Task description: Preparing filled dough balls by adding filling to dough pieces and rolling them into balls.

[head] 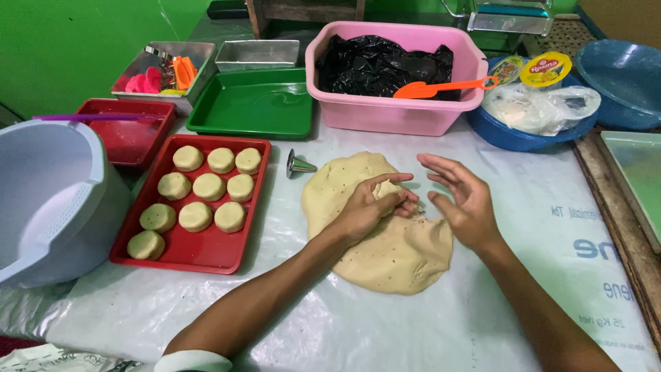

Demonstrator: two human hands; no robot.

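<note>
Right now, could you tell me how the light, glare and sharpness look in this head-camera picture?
Head view: soft, even light, with only faint shadows under the left hand and right hand on the flat sheet of pale speckled dough; mild glare on the white plastic table cover and shiny red rectangular tray; edges bow slightly from the wide lens; the centre is fairly sharp, the far top somewhat softer.

Table [358,331] under white plastic sheet, perhaps sacking; dough slab [385,241], red tray [206,251] on it
</note>
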